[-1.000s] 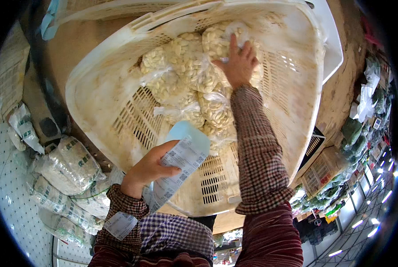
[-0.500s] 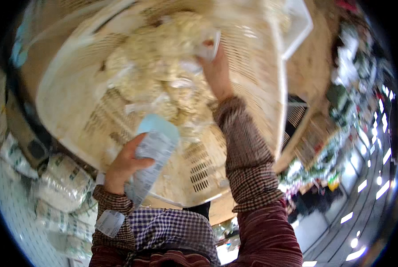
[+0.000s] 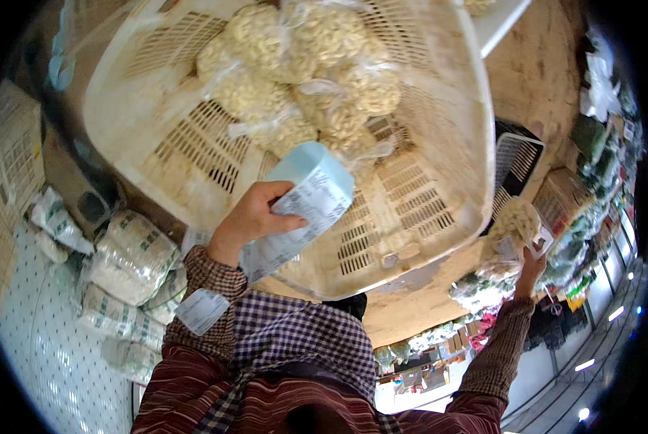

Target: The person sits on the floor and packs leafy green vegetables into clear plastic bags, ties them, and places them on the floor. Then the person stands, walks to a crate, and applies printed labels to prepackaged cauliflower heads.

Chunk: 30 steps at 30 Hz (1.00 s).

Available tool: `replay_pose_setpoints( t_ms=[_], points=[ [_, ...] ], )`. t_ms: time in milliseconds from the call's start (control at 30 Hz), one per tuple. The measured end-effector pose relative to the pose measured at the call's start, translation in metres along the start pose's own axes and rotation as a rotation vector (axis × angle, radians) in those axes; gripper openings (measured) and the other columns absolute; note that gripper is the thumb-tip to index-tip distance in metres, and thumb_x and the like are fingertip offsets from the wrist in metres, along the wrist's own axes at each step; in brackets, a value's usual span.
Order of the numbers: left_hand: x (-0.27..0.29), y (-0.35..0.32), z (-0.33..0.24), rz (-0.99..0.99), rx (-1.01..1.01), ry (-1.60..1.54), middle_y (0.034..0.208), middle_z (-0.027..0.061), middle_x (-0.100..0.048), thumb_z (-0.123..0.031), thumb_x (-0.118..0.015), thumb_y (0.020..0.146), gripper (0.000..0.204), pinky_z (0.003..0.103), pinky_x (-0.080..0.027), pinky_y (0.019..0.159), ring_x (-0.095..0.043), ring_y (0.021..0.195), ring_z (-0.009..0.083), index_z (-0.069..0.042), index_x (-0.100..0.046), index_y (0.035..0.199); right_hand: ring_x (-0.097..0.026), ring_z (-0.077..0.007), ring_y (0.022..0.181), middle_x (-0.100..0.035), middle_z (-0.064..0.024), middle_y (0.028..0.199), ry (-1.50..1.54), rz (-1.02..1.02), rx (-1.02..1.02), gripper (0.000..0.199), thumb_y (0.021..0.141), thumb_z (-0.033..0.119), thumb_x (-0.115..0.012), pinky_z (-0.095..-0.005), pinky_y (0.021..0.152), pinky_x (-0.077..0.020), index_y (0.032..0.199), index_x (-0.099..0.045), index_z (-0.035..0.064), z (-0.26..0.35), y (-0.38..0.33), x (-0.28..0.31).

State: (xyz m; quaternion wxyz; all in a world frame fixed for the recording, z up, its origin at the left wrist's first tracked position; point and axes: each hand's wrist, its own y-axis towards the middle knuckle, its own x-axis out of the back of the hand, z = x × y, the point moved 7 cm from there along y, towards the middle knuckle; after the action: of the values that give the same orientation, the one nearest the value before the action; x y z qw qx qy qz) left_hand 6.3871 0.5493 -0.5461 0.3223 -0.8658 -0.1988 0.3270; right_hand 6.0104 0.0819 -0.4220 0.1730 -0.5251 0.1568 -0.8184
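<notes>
My left hand point(image 3: 253, 217) grips a folded strip of printed labels point(image 3: 311, 201), white on one face and pale blue on its backing, over the near edge of a big cream plastic basket point(image 3: 418, 242). Inside the basket lie several knotted clear bags of pale, curved food pieces point(image 3: 327, 43). Far out to the right, beyond the basket rim, my right hand point(image 3: 531, 269) is closed on a similar clear bag of pale pieces point(image 3: 516, 218). A white label-like patch shows beside its fingers. Exactly how the fingers hold the bag is too small to make out.
A black slotted crate point(image 3: 518, 155) stands right of the basket. Stacked wrapped packs point(image 3: 132, 257) lie on the left over dotted flooring. Green produce in plastic point(image 3: 590, 141) lines the far right. Another pale crate point(image 3: 9, 195) is at the left edge. A white sticker point(image 3: 202, 311) clings to my left sleeve.
My right hand has left the basket and swung out to the right, past its rim, with a bag. The left hand keeps the label strip. The view has shifted.
</notes>
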Motion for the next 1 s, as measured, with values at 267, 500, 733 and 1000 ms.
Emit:
replay_pose_setpoints(
  t_ms=[267, 500, 733, 1000],
  points=[
    [-0.002, -0.010, 0.015, -0.079, -0.035, -0.139, 0.084, 0.0049, -0.061, -0.004, -0.066, 0.065, 0.033, 0.021, -0.043, 0.067, -0.054, 0.075, 0.0085, 0.001, -0.057, 0.097, -0.053, -0.0150, 0.082, -0.054, -0.0072, 0.097, -0.105, 0.503, 0.640, 0.034, 0.067, -0.005, -0.055, -0.0266, 0.070, -0.0444, 0.100, -0.054, 0.0026, 0.175, -0.155, -0.249],
    [0.004, -0.010, 0.004, 0.062, -0.117, 0.205, 0.081, 0.0099, -0.058, -0.004, -0.063, 0.068, 0.032, 0.025, -0.043, 0.065, -0.053, 0.075, 0.0113, 0.000, -0.054, 0.098, -0.055, -0.0237, 0.073, -0.056, -0.0121, 0.082, 0.056, 0.911, 0.779, 0.024, 0.068, 0.005, -0.064, -0.0313, 0.062, -0.0449, 0.090, -0.057, -0.0019, 0.255, -0.255, -0.372],
    [0.039, -0.013, 0.010, -0.083, -0.014, 0.025, 0.090, 0.0056, -0.058, -0.001, -0.061, 0.068, 0.036, 0.024, -0.042, 0.070, -0.051, 0.080, 0.0100, 0.000, -0.052, 0.103, -0.051, -0.0088, 0.066, -0.058, -0.0010, 0.072, 0.361, 1.200, -0.024, 0.017, 0.080, 0.011, -0.053, -0.0219, 0.059, -0.0402, 0.087, -0.060, -0.0020, 0.213, -0.189, -0.432],
    [0.070, -0.013, 0.006, -0.145, 0.120, -0.299, 0.095, 0.0063, -0.058, 0.002, -0.058, 0.069, 0.042, 0.026, -0.043, 0.075, -0.053, 0.085, 0.0116, 0.001, -0.048, 0.111, -0.054, -0.0281, 0.089, -0.058, -0.0116, 0.095, 0.221, 0.180, 1.578, 0.030, 0.071, 0.001, -0.050, -0.0373, 0.077, -0.0436, 0.100, -0.057, 0.0045, 0.381, -0.141, -0.543]
  ],
)
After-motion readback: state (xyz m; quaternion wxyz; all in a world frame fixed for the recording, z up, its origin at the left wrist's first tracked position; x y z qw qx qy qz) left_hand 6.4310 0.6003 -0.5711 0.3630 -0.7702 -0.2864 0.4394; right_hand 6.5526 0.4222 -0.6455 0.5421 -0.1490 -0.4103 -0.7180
